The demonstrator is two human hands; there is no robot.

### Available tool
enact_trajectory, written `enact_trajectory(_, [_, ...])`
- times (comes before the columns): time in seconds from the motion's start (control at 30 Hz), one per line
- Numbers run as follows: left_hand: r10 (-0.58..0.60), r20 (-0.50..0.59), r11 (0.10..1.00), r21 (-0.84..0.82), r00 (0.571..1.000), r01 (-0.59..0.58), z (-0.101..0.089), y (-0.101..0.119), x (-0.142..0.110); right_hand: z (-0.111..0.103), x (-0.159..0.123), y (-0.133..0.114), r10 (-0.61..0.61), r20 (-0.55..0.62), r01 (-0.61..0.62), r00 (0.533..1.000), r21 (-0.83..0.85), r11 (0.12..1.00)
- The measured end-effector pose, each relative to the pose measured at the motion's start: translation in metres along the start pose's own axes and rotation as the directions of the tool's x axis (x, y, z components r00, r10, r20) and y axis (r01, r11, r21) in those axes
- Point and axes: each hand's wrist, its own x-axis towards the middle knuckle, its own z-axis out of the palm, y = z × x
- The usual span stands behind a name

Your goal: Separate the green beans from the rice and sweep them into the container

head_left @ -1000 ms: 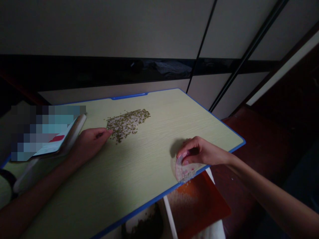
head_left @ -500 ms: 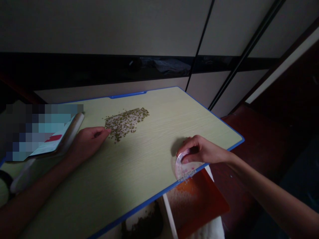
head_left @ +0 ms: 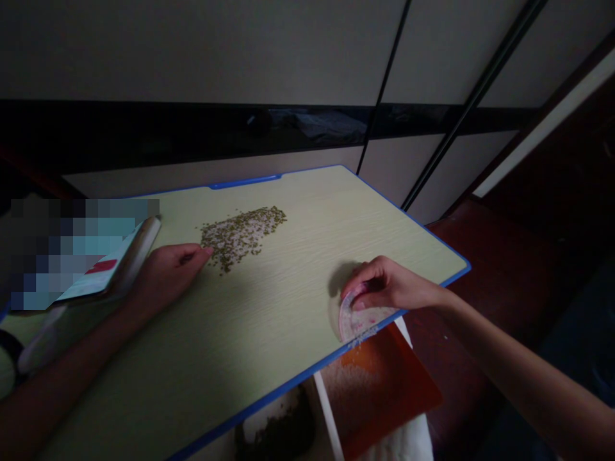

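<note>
My right hand (head_left: 382,285) grips a clear, pink-tinted protractor (head_left: 346,317) at the table's near right edge. Pale grains (head_left: 362,336) lie along the blue rim beside it, above an orange container (head_left: 384,384). At the left, my left hand (head_left: 180,269) rests on the table with thumb and forefinger pinched together, its tips touching the edge of a spread pile of mixed green beans and pale grains (head_left: 243,237). Whether anything is between those fingers I cannot make out.
The pale table (head_left: 298,301) has a blue rim. A device with a lit, partly pixelated screen (head_left: 108,262) stands at the left. Below the near edge, a light container (head_left: 283,426) with dark contents sits beside the orange one. Cabinets (head_left: 216,51) stand behind.
The pale grains at the edge have shifted slightly, by the protractor in my right hand. My left hand stays in place. The whole view has moved a little.
</note>
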Motion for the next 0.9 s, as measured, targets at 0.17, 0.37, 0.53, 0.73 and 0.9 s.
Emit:
enact_trajectory(0.17, [-0.010, 0.018, 1.000, -0.004, 1.000, 0.010, -0.001, 0.002, -0.001, -0.001, 0.003, -0.002, -0.008, -0.010, 0.008, 1.000, 0.009, 1.000])
enact_trajectory(0.37, [-0.017, 0.016, 1.000, 0.008, 1.000, 0.017, 0.000, 0.002, 0.000, 0.003, 0.012, -0.006, -0.043, 0.027, 0.042, 0.999, 0.023, 0.999])
enact_trajectory(0.53, [-0.014, 0.015, 1.000, 0.003, 1.000, 0.014, 0.000, 0.003, -0.001, 0.005, 0.016, -0.009, -0.079, 0.108, 0.081, 0.991, -0.012, 0.997])
enact_trajectory(0.73, [0.004, 0.009, 1.000, -0.027, 1.000, -0.004, 0.000, 0.003, 0.000, 0.002, 0.014, -0.011, -0.103, 0.163, 0.109, 0.981, -0.029, 0.994])
enact_trajectory(0.9, [0.016, 0.012, 1.000, -0.018, 1.000, -0.016, -0.001, 0.001, -0.001, -0.002, 0.011, -0.012, -0.123, 0.168, 0.136, 0.978, -0.070, 0.988])
